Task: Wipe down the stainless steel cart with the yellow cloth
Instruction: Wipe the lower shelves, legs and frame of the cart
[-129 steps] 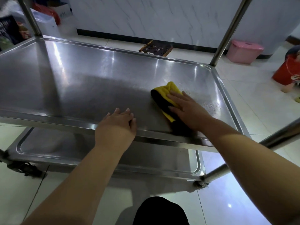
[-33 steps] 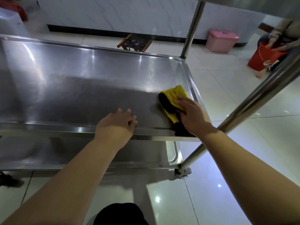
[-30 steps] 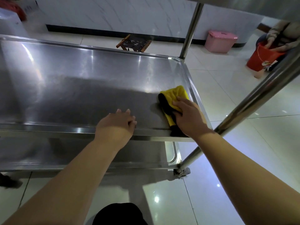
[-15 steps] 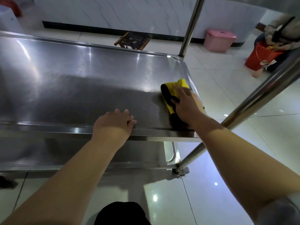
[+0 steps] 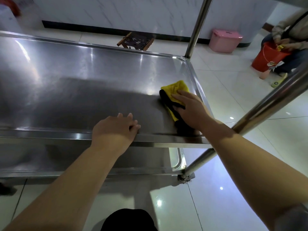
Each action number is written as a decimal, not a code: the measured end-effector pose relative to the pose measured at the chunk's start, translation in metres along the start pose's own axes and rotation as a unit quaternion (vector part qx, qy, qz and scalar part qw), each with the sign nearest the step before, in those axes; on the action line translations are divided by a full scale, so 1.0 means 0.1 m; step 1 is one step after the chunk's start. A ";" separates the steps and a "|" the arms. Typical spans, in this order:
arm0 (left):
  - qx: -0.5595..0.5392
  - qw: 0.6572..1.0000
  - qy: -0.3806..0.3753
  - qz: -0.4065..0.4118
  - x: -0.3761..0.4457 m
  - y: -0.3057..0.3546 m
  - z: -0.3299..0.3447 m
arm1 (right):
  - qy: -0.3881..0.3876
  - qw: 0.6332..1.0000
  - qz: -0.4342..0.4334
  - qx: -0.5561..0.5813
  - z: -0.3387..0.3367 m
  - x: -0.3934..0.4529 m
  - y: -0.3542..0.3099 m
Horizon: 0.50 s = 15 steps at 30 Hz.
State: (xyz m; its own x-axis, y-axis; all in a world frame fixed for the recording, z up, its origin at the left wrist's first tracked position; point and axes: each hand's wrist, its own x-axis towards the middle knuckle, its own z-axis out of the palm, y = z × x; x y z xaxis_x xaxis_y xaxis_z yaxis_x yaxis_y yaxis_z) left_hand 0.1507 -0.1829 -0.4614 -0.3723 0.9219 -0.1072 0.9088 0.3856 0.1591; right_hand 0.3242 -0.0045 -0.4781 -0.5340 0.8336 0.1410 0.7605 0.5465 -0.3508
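Note:
The stainless steel cart (image 5: 75, 77) fills the left and middle of the view, its middle shelf shiny under the light. A yellow cloth with a black edge (image 5: 176, 88) lies folded near the shelf's right rim. My right hand (image 5: 190, 109) presses flat on the cloth, fingers straight, covering its near half. My left hand (image 5: 115, 129) rests on the shelf's front rim, its fingers curled over the edge. A lower shelf (image 5: 176, 157) shows beneath.
Two steel cart posts (image 5: 196, 27) (image 5: 266, 105) rise at the right corners. On the tiled floor behind stand a small wooden stool (image 5: 135, 41) and a pink lidded box (image 5: 224, 41). A seated person with a red bucket (image 5: 268, 59) is at far right.
My right hand has slid the cloth back and forth along the shelf's right side and now sits slightly farther in. The left hand stays on the front rim.

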 end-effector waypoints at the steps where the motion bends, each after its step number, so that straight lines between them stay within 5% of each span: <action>1: -0.003 1.000 -0.003 0.000 0.00 0.00 0.00 | 0.004 1.000 0.016 -0.012 -0.01 0.02 0.04; 8: 0.005 1.000 -0.012 0.009 0.06 0.00 0.03 | 0.037 0.980 0.155 -0.122 -0.04 0.26 0.06; 15: 0.018 1.000 -0.024 0.005 0.09 0.01 0.03 | -0.022 0.997 0.031 -0.067 -0.03 0.00 -0.23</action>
State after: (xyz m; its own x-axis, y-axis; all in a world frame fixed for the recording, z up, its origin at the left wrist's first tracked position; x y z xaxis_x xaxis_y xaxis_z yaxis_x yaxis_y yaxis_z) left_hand 0.1488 -0.1742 -0.4654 -0.3539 0.9228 -0.1521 0.9193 0.3732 0.1249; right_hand 0.3081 -0.0171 -0.4679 -0.4973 0.8637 0.0817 0.8337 0.5018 -0.2304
